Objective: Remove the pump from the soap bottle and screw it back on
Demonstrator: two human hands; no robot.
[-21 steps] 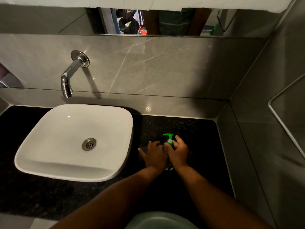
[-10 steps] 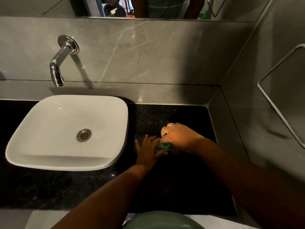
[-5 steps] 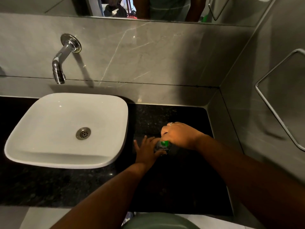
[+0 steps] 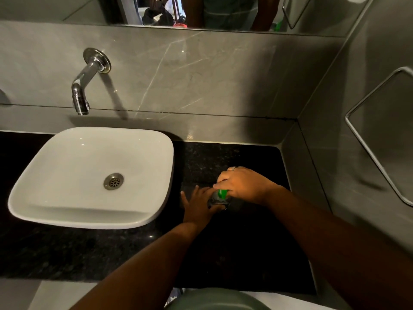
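Observation:
A small dark soap bottle [image 4: 218, 201] stands on the black counter to the right of the sink. My left hand [image 4: 200, 205] wraps its side and steadies it. From above, my right hand [image 4: 242, 183] closes over the green pump [image 4: 222, 193], of which only a small green patch shows under the fingers. Most of the bottle and the pump head are hidden by both hands. A ring shows on a finger of my right hand.
A white square sink [image 4: 93, 175] sits at the left, with a chrome wall tap [image 4: 83, 86] above it. Grey walls close the counter [image 4: 223, 157] at the back and right. A metal rail [image 4: 375, 139] hangs on the right wall. A mirror edge runs along the top.
Since two seconds ago my right hand has shifted from beside the bottle to on top of the pump, covering it. Over the last second both hands have held almost still.

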